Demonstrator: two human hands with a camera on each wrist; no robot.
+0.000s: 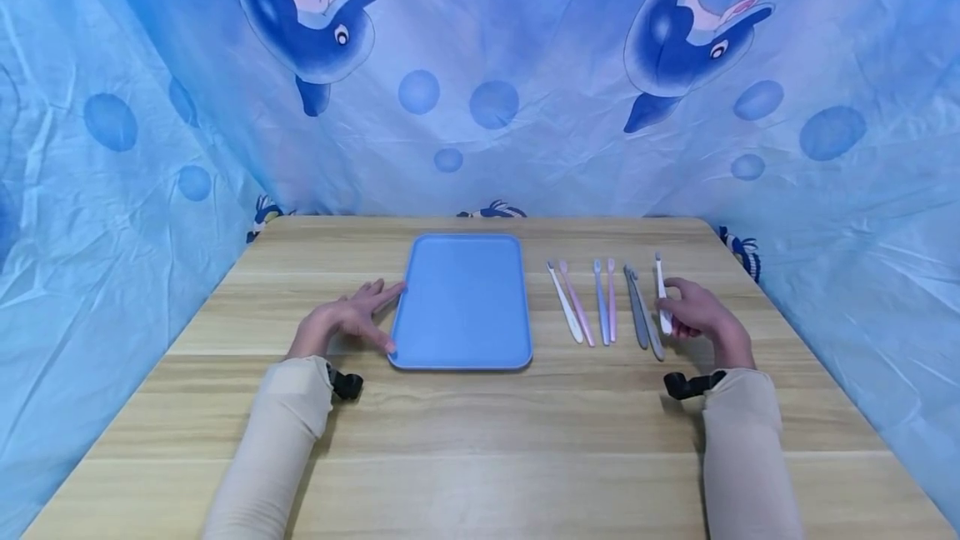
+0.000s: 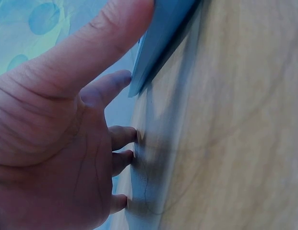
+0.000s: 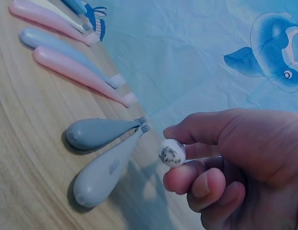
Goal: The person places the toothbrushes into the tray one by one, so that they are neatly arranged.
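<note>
My right hand (image 1: 697, 311) pinches a white toothbrush (image 1: 661, 280) between thumb and fingers, at the right end of a row of toothbrushes. In the right wrist view, its handle end (image 3: 172, 153) with a dark marking points at the camera. Just left of it lie a dark grey toothbrush (image 1: 637, 308) and a lighter grey toothbrush (image 1: 648, 319), heads close together. My left hand (image 1: 358, 315) touches the left edge of a blue tray (image 1: 462, 302), thumb and index finger spread along the rim. Its other fingertips rest on the table in the left wrist view.
Between tray and grey pair lie a white toothbrush (image 1: 565, 304), a pink toothbrush (image 1: 577, 304), a blue toothbrush (image 1: 602, 304) and another pink toothbrush (image 1: 612, 304). The wooden table (image 1: 480, 440) meets a blue dolphin-print curtain (image 1: 555, 165) at the back and sides.
</note>
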